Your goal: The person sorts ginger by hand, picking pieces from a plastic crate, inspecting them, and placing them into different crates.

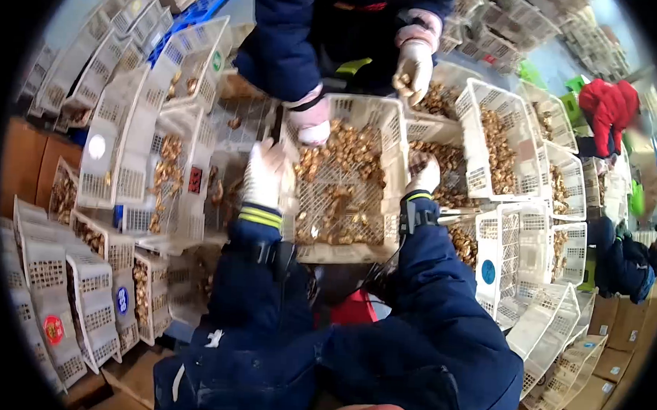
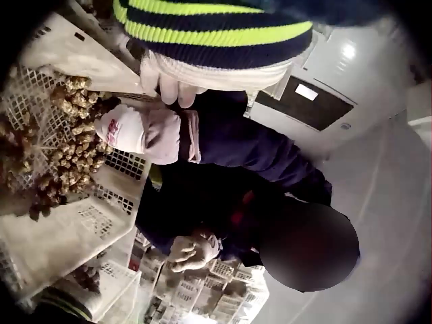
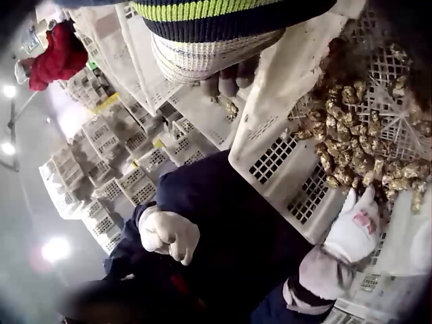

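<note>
A white plastic crate (image 1: 339, 255) with a mesh bottom stands in front of me, with small lumpy golden-brown pieces (image 1: 338, 150) scattered over it. My left hand (image 1: 267, 174), in a white knit glove, is at its left wall with fingers (image 2: 169, 89) extended and nothing seen in them. My right hand (image 1: 424, 174) is beyond the right wall, over a neighbouring crate of pieces; its dark fingertips (image 3: 229, 81) point down close to a few pieces, and I cannot tell whether they pinch one. Opposite, a person's gloved hand (image 1: 311, 124) touches the pieces at the far left corner.
That person's other gloved hand (image 1: 415, 71) is raised beside the far right corner. More crates of pieces (image 1: 496, 150) crowd the right, and tilted crates (image 1: 172, 172) line the left. Cardboard boxes (image 1: 616, 342) are stacked at lower right. A person in red (image 1: 607, 111) is farther off.
</note>
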`<state>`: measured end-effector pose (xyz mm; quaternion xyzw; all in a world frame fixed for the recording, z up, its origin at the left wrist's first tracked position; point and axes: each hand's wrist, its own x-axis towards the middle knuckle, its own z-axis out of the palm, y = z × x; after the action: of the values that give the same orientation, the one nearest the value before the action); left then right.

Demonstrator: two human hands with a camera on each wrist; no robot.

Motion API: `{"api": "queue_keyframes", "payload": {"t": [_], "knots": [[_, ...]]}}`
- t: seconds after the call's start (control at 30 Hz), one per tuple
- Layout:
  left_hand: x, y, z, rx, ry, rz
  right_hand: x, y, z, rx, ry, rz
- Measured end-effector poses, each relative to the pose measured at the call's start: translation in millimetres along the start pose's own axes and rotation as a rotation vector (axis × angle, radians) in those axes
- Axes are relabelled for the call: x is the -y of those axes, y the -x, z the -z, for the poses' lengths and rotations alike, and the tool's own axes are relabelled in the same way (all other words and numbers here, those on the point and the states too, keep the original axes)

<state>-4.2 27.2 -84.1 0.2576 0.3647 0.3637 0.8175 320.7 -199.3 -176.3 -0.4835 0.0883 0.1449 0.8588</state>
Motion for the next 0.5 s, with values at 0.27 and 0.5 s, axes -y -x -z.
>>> {"api": "queue_keyframes", "payload": {"t": [0.27, 0.5], "knots": [[-21, 25, -39, -0.003, 0.031, -0.006, -38, 39, -27, 0.497, 0.834, 0.625], [-24, 34, -45, 0.025, 0.121, 0.042, -109, 31, -14, 0.464, 1.799, 0.297]]}}
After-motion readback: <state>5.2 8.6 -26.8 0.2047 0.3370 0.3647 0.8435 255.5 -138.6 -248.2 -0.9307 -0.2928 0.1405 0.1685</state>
